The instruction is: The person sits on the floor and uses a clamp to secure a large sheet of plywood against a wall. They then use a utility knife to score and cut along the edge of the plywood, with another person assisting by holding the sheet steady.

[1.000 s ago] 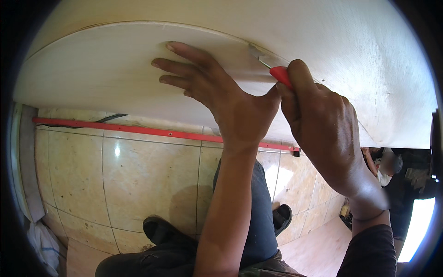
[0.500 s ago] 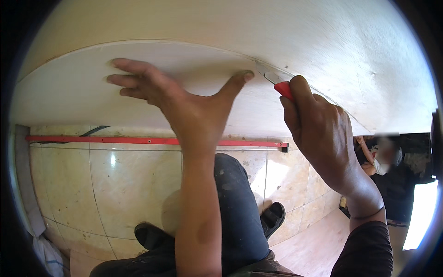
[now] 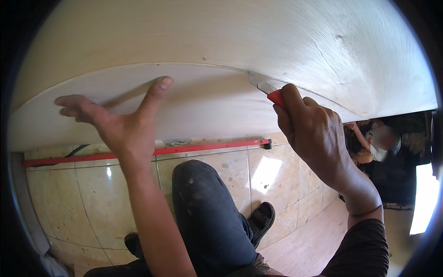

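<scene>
My right hand [image 3: 316, 131] is closed around the red handle [image 3: 276, 98] of a putty knife. Its thin metal blade [image 3: 260, 84] points up and left, the tip at the curved seam between two pale panels. Further left, my left hand [image 3: 127, 124] is spread wide in front of the lower white panel [image 3: 207, 99], thumb raised and fingers stretched left. It holds nothing; whether the fingertips touch the panel I cannot tell. Above the seam, the upper cream panel [image 3: 277, 37] shows a few small marks and a fine crack-like line.
A long red bar [image 3: 203, 148] with a black end lies on the tiled floor [image 3: 221, 166] beneath the panel. My bent knee [image 3: 198, 184] and sandalled foot [image 3: 262, 221] are below. At the far right another person [image 3: 364, 143] sits near dark objects.
My left hand has moved left and a little down along the panel, still spread. The view has shifted, and the blade now shows more broadly against the seam.
</scene>
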A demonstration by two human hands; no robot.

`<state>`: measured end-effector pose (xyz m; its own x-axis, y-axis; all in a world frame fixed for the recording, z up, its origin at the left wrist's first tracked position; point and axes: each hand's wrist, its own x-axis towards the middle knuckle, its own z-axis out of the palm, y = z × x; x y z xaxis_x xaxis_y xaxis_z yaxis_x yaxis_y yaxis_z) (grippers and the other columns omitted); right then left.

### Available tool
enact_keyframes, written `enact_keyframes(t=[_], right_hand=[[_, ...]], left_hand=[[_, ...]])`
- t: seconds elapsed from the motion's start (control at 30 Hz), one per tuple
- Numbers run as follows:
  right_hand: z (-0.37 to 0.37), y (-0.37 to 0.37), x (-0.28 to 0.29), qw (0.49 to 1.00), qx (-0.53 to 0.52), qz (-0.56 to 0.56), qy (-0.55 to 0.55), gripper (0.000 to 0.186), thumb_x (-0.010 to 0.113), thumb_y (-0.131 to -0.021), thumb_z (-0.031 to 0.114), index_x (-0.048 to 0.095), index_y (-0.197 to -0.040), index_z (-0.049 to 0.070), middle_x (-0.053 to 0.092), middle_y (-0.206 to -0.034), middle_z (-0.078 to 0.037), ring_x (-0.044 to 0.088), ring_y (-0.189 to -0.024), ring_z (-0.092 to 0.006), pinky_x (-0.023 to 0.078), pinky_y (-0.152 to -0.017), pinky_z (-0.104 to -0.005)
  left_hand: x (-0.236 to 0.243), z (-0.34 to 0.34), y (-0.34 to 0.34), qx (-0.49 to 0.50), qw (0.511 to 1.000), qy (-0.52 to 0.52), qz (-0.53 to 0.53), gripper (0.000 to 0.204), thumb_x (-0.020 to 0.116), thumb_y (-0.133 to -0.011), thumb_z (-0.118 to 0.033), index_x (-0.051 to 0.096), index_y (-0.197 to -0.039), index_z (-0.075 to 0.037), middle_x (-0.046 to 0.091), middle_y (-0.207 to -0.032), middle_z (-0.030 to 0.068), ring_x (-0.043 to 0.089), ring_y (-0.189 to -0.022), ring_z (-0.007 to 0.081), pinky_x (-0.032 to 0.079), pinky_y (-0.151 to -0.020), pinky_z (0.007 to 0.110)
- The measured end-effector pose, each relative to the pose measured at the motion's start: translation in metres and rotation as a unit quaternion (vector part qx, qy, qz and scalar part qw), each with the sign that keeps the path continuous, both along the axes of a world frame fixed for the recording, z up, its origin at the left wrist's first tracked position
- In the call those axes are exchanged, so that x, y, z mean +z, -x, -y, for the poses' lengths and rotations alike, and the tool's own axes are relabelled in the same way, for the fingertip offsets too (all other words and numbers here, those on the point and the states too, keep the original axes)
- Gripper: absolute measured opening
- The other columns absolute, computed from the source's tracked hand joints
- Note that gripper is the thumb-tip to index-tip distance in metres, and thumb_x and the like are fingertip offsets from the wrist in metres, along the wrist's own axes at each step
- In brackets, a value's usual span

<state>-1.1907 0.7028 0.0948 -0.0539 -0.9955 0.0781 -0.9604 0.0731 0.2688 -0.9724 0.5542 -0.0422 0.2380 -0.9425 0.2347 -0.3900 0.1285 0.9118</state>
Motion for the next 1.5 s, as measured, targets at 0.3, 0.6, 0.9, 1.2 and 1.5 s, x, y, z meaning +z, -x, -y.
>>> enact_keyframes(t=[0.3, 0.6, 0.9, 1.2, 1.5], right_hand=[[-0.030, 0.043, 0.000, 1.000, -0.021, -0.010, 0.001, 0.022, 0.064, -0.108, 0.031, 0.055, -0.108, 0.011, 0.060, -0.057, -0.008, 0.062, -0.046, -0.0261, 0.047, -0.041, -0.0400], [-0.049, 0.067, 0.009, 0.998, -0.056, 0.002, -0.020, 0.019, 0.064, -0.108, 0.028, 0.056, -0.111, 0.010, 0.063, -0.066, -0.010, 0.065, -0.053, -0.0296, 0.051, -0.048, -0.0429], [-0.067, 0.094, 0.005, 0.999, -0.024, 0.003, 0.024, 0.024, 0.066, -0.107, 0.034, 0.056, -0.108, 0.013, 0.062, -0.060, -0.009, 0.064, -0.049, -0.0266, 0.049, -0.042, -0.0410], [-0.080, 0.126, 0.002, 0.999, -0.006, -0.022, 0.039, 0.024, 0.071, -0.103, 0.032, 0.057, -0.106, 0.013, 0.063, -0.062, -0.007, 0.064, -0.051, -0.0231, 0.050, -0.043, -0.0385], [-0.096, 0.150, 0.004, 0.998, -0.061, -0.013, -0.011, 0.021, 0.068, -0.105, 0.024, 0.058, -0.116, 0.009, 0.068, -0.078, -0.011, 0.069, -0.063, -0.0319, 0.054, -0.054, -0.0427]], left_hand=[[0.004, -0.005, 0.001, 0.009, 1.000, -0.007, 0.003, 0.160, 0.098, -0.072, -0.056, -0.016, -0.167, 0.004, -0.014, -0.173, 0.0363, -0.018, -0.163, 0.0424, -0.003, -0.131, 0.052], [0.006, -0.008, 0.004, 0.005, 1.000, 0.021, 0.011, 0.151, 0.095, -0.079, -0.049, -0.015, -0.167, 0.005, -0.015, -0.174, 0.0342, -0.016, -0.165, 0.0357, -0.002, -0.132, 0.046], [0.005, -0.007, 0.003, -0.005, 0.999, 0.047, -0.007, 0.147, 0.094, -0.081, -0.044, -0.015, -0.166, 0.007, -0.014, -0.175, 0.0325, -0.014, -0.165, 0.0336, -0.001, -0.132, 0.044], [-0.005, -0.002, -0.001, -0.037, 0.996, 0.076, -0.039, 0.137, 0.091, -0.089, -0.031, -0.015, -0.164, 0.012, -0.004, -0.175, 0.0300, 0.004, -0.164, 0.0311, 0.005, -0.133, 0.041], [-0.010, 0.006, -0.007, -0.064, 0.990, 0.100, -0.076, 0.127, 0.091, -0.088, -0.027, -0.004, -0.163, 0.014, 0.012, -0.171, 0.0286, 0.017, -0.159, 0.0306, 0.011, -0.132, 0.041]])
